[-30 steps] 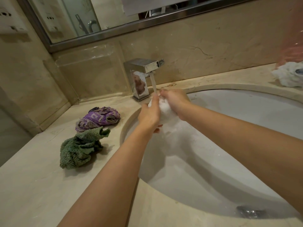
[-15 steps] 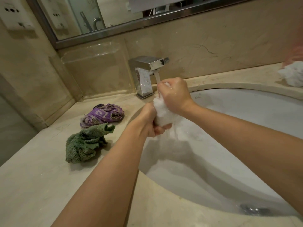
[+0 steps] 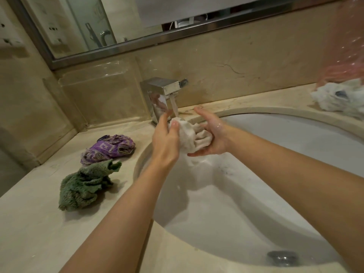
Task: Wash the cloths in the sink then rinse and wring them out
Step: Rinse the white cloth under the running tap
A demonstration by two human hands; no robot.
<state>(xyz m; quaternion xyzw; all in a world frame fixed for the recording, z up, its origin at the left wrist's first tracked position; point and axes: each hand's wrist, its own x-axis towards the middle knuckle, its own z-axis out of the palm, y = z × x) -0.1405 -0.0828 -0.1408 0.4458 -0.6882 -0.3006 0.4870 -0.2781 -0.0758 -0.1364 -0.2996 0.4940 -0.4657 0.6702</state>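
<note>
Rinsing stage, seen from the head camera. White cloth (image 3: 190, 135) bunched between both hands over the far left part of the sink (image 3: 295, 134), directly under running water (image 3: 174, 108) from the tap (image 3: 164, 95). Left hand (image 3: 166, 138) pressed flat against the cloth's left side, fingers fairly straight, thumb tip on the fabric. Right hand (image 3: 212, 134) cupped beneath and behind the cloth, lower fingers curled under it, upper fingers spread loose toward the stream. Judged progress: one cloth mid-rinse, not yet wrung. Green cloth (image 3: 84, 186) and purple cloth (image 3: 110, 148) crumpled on the counter (image 3: 39, 233) to the left of the sink, near each other; whether already washed or still waiting, cannot tell from the crumpled shape alone. White bundle (image 3: 338, 97) on the far right of the counter, blurred at the frame edge; whether another cloth for washing, cannot tell. Likely remaining: wringing of the white cloth, plus handling of any unwashed pieces. Count: one sink, one tap, one drain (image 3: 282, 258) at the near right of the bowl, two hands, three clear cloths (white, green, purple), one uncertain white bundle, one mirror (image 3: 82, 26) above the far wall.
</note>
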